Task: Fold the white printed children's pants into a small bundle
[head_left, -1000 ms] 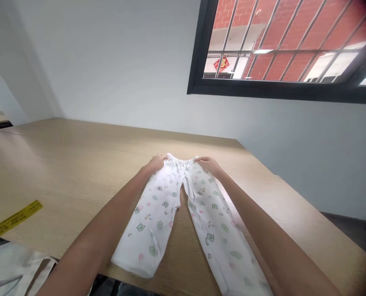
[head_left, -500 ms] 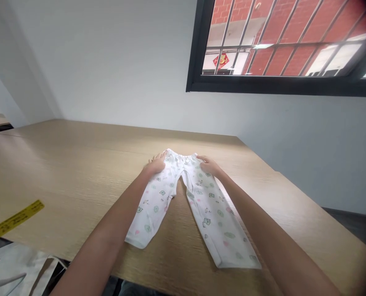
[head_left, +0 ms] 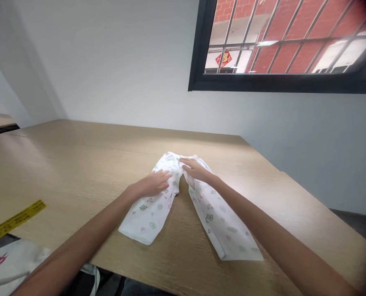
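White child's trousers [head_left: 155,213] with small green and pink animal and leaf prints lie spread on the wooden table, waistband away from me, legs apart and pointing toward me. My left hand [head_left: 155,183] rests with fingers stretched out on the upper part of the left-side leg. Across the waist and crotch area lies my right hand [head_left: 197,169], its fingers extended to the left. It covers part of the waistband. Neither hand grips the cloth.
The wooden table [head_left: 87,164] reaches back to a grey wall. A yellow strip with dark print [head_left: 15,222] is stuck at its left front edge. Below that edge is a white bag [head_left: 13,263] with red marks. A barred window [head_left: 272,84] is at upper right.
My left hand has come off the outer waist edge and moved down onto the leg. My right hand has slid left from the right waist edge to the middle, letting go of the edge.
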A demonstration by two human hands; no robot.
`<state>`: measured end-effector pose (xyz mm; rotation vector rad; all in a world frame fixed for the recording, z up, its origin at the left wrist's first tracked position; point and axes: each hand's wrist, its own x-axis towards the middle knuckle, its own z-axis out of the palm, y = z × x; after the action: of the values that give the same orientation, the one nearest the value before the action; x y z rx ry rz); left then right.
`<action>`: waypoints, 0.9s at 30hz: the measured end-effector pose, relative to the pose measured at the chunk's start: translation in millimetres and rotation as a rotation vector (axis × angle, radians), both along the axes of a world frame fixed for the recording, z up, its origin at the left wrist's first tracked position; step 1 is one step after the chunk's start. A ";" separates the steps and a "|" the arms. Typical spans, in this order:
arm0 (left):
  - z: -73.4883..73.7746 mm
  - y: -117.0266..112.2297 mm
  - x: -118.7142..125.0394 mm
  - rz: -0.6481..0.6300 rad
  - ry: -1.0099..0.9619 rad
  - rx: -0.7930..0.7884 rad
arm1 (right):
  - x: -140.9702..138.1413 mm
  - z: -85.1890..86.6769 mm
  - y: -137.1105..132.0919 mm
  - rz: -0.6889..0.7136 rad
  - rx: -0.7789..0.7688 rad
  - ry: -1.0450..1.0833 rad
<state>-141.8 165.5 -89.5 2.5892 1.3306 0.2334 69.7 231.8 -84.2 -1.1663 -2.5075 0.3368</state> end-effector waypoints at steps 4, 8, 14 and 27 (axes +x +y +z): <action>-14.0 -21.0 -2.1 -0.053 -0.058 0.110 | -49.0 -6.2 -30.2 0.363 -0.036 0.009; -26.0 -17.7 -0.9 -0.018 -0.085 0.161 | -67.7 -24.4 -28.3 0.451 0.012 -0.037; -31.7 -76.4 -7.4 -0.049 -0.044 0.099 | -69.5 -41.3 5.0 0.202 0.157 -0.282; -30.9 -162.7 -20.3 0.031 0.067 0.164 | -88.1 -42.1 27.7 -0.239 -0.026 -0.175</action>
<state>-162.1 2.9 -120.4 2.7350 1.4320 0.2743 -18.5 259.5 -126.3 -1.5483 -2.4762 0.2128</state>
